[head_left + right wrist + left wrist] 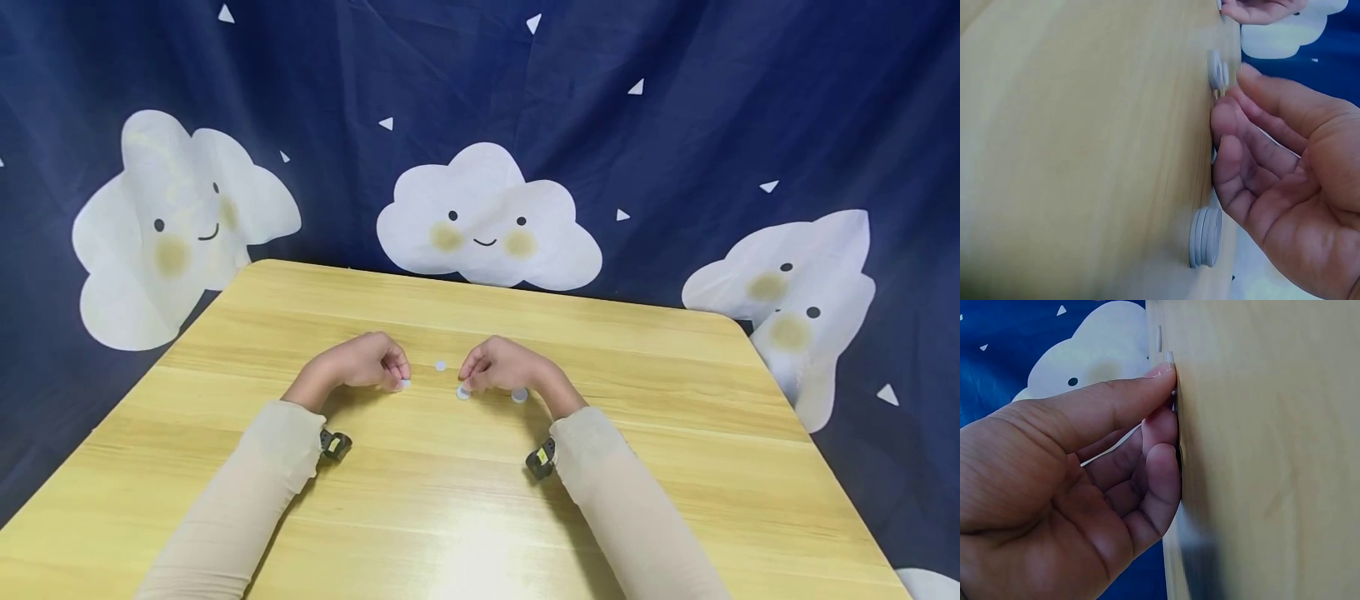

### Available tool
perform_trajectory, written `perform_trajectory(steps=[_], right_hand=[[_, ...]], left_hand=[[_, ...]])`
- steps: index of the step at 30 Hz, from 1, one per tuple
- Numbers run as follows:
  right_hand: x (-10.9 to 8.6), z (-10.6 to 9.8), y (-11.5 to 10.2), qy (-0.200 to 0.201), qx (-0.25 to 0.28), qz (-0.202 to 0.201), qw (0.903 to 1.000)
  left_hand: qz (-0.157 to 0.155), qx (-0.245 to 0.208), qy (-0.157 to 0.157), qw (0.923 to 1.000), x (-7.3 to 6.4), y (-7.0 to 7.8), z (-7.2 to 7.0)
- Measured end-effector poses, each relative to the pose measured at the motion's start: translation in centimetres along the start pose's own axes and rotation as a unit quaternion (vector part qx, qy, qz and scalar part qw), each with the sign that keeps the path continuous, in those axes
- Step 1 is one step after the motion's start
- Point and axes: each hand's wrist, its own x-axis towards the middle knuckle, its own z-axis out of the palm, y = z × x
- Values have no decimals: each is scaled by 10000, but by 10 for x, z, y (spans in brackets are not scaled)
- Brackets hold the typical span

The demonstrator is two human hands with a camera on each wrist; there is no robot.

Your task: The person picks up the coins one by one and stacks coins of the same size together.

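My left hand [367,360] has its thumb and fingertips on a small pale round disc [406,383] at the tabletop; in the left wrist view, that disc [1170,359] shows at the thumb tip. The other fingers curl loosely against the wood. Over a short stack of similar discs [463,392] hovers my right hand [504,364]. In the right wrist view, its thumb and bent fingers stand slightly apart, just beside the stacked discs [1215,70]; no disc shows between them. Behind and between the hands lies a single disc [440,366].
Beneath the right wrist stands another stack of several discs [520,395], seen closer as a grey pile [1205,237]. The wooden table [420,500] ends at a dark blue curtain [337,167] with cloud shapes. Each wrist wears a small black camera.
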Motion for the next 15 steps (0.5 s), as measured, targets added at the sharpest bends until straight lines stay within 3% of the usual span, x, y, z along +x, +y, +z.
perform_trajectory(steps=[15], right_hand=[[27,8,-10,724,-665,230,9949]], left_hand=[[4,62,19,10000,2,-1,1]])
